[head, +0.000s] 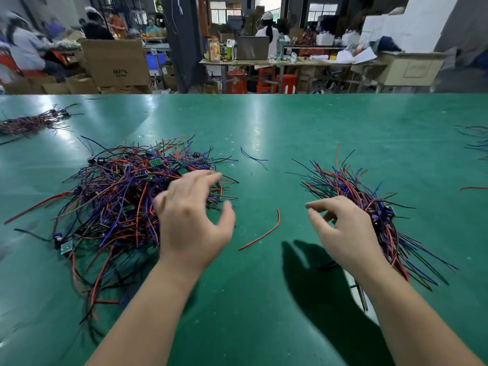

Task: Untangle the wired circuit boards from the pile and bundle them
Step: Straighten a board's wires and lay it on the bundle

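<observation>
**Desk:** What do you see of the hands?

**Operator:** I have the left hand point(192, 215) over the near right edge of the tangled pile of red, blue and black wired circuit boards point(118, 196). Its fingers are spread wide and slightly bent, with the thumb out to the side. It's blurred, and I see nothing held in it. I can't tell whether the fingertips touch the wires.

**Desk:** And the other?

**Operator:** The right hand point(346, 233) is palm down with its fingers loosely curled and the forefinger pointing left. I see nothing pinched between them. It sits just beside the gathered bundle of the same wired boards point(343, 180), which fans out on its right. I can't make out any contact there either.

**Desk:** What's between them?

**Operator:** On the glossy green table point(290, 133) a loose red wire point(261, 233) lies between the hands, and a stray blue wire point(253, 155) lies farther back. Another bundle of dark red and black wires point(29, 122) rests at the far left, well apart.
</observation>
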`<state>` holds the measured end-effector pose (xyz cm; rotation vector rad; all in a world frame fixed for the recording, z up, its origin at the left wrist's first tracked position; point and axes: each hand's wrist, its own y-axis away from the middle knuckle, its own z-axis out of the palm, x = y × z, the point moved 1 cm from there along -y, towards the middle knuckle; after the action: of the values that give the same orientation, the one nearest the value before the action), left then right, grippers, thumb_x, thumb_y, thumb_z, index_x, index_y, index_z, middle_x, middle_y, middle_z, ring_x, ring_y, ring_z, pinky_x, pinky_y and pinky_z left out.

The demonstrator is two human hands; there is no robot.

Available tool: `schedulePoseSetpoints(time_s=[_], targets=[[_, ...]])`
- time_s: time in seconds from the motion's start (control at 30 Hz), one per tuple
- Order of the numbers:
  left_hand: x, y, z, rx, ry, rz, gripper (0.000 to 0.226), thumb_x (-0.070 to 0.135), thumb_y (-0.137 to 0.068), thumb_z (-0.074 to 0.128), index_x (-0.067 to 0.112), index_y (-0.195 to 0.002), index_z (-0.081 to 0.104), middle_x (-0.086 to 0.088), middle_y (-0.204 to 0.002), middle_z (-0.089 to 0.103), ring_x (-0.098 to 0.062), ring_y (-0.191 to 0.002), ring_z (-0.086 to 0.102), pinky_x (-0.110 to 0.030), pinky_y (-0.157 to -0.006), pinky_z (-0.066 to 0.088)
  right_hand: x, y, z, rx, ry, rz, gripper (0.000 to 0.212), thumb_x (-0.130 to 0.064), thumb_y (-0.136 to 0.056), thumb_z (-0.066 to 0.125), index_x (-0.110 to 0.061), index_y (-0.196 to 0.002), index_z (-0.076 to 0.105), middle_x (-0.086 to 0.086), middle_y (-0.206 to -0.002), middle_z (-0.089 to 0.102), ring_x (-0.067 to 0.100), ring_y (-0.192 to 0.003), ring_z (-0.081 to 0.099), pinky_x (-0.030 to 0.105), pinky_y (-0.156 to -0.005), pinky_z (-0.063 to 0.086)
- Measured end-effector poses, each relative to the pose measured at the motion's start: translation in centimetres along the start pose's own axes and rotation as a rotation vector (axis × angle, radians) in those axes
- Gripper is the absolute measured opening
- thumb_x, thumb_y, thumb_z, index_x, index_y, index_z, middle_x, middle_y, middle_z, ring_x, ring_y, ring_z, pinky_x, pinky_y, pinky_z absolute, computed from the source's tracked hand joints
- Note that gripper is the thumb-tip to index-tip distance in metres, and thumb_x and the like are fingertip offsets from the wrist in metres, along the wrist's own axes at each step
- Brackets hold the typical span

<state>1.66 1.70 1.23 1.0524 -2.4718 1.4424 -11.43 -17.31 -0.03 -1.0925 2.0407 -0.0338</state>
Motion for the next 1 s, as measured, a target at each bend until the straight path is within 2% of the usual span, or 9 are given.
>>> schedulePoseSetpoints(time_s=[0.07, 0.13, 0.2, 0.33, 0.57, 0.67, 0.77, 0.87, 1.0], targets=[[1.8, 0.8, 0.2, -0.094, 0.186, 0.204, 0.040, 0.028, -0.074, 0.062, 0.016, -0.112, 0.067, 0.003, -0.116, 0.063, -0.015, -0.108, 0.055, -0.034, -0.095, 0.039, -1.0, 0.0, 0.4, -0.112, -0.562, 0.206, 0.026, -0.032, -0.095, 0.053, -0.011, -0.098, 0.069, 0.002, -0.084, 0.071, 0.013, -0.068, 0.063, 0.020, -0.061, 0.045], [3.4, 2.0, 0.8, -0.255, 0.268, 0.344, 0.041, 0.027, -0.073, 0.063, 0.019, -0.113, 0.066, 0.007, -0.117, 0.063, -0.012, -0.110, 0.055, -0.031, -0.098, 0.039, -1.7, 0.1, 0.8, -0.289, -1.063, 0.401, 0.046, -0.049, -0.086, 0.046, -0.011, -0.104, 0.064, 0.008, -0.088, 0.072, 0.014, -0.064, 0.064, 0.020, -0.056, 0.046], [4.7, 3.1, 1.5, -0.405, 0.321, 0.388, 0.044, 0.024, -0.071, 0.067, 0.021, -0.115, 0.066, 0.008, -0.118, 0.063, -0.011, -0.109, 0.056, -0.030, -0.096, 0.040, -1.7, 0.1, 0.8, -0.316, -1.203, 0.392, 0.045, -0.044, -0.078, 0.050, -0.008, -0.102, 0.064, 0.010, -0.088, 0.072, 0.014, -0.062, 0.062, 0.020, -0.055, 0.048], [5.2, 3.8, 1.9, -0.454, 0.395, 0.350, 0.036, 0.019, -0.069, 0.070, 0.019, -0.106, 0.071, 0.009, -0.111, 0.066, -0.011, -0.102, 0.060, -0.032, -0.090, 0.042, -1.3, 0.0, 0.4, -0.233, -1.166, 0.361, 0.029, -0.027, -0.075, 0.060, -0.010, -0.096, 0.068, 0.004, -0.081, 0.071, 0.011, -0.061, 0.060, 0.017, -0.053, 0.046], [4.8, 3.6, 1.5, -0.505, 0.515, 0.279, 0.012, 0.025, -0.074, 0.066, 0.022, -0.080, 0.075, 0.013, -0.091, 0.070, -0.005, -0.089, 0.062, -0.039, -0.087, 0.043, -1.5, -0.4, -0.1, -0.207, -1.367, 0.604, 0.033, -0.036, -0.079, 0.057, -0.009, -0.069, 0.072, 0.003, -0.067, 0.068, 0.006, -0.050, 0.057, 0.014, -0.045, 0.045], [4.5, 3.3, 1.4, -0.474, 0.512, 0.241, 0.028, 0.034, -0.079, 0.052, 0.016, -0.061, 0.065, 0.007, -0.071, 0.068, -0.010, -0.074, 0.061, -0.042, -0.077, 0.042, -1.7, 0.0, 0.2, -0.284, -1.263, 0.458, 0.022, -0.027, -0.075, 0.061, -0.013, -0.064, 0.073, 0.003, -0.068, 0.067, 0.007, -0.050, 0.056, 0.014, -0.048, 0.045], [3.5, 2.5, 0.7, -0.210, 0.526, 0.082, 0.037, 0.031, -0.085, 0.046, 0.006, -0.061, 0.059, -0.002, -0.061, 0.059, -0.023, -0.065, 0.057, -0.043, -0.064, 0.044, -2.0, 0.7, 0.2, -0.324, -1.109, 0.211, 0.019, -0.027, -0.076, 0.061, -0.013, -0.072, 0.074, 0.003, -0.071, 0.067, 0.009, -0.052, 0.054, 0.016, -0.050, 0.043], [3.2, 1.8, 0.2, -0.013, 0.488, 0.031, 0.024, 0.029, -0.087, 0.048, 0.013, -0.073, 0.060, 0.004, -0.074, 0.059, -0.017, -0.076, 0.055, -0.043, -0.072, 0.045, -2.2, 0.9, 0.4, -0.263, -0.888, 0.025, 0.019, -0.029, -0.077, 0.061, -0.014, -0.078, 0.073, 0.006, -0.067, 0.065, 0.011, -0.053, 0.053, 0.017, -0.049, 0.040], [3.8, 2.1, 0.8, -0.150, 0.518, -0.027, 0.029, 0.046, -0.083, 0.055, 0.025, -0.098, 0.069, 0.020, -0.098, 0.064, -0.002, -0.098, 0.059, -0.036, -0.090, 0.045, -2.7, 1.4, 0.7, -0.234, -0.665, -0.145, 0.009, -0.028, -0.077, 0.063, -0.024, -0.078, 0.071, -0.005, -0.058, 0.057, 0.003, -0.050, 0.049, 0.013, -0.052, 0.038]])
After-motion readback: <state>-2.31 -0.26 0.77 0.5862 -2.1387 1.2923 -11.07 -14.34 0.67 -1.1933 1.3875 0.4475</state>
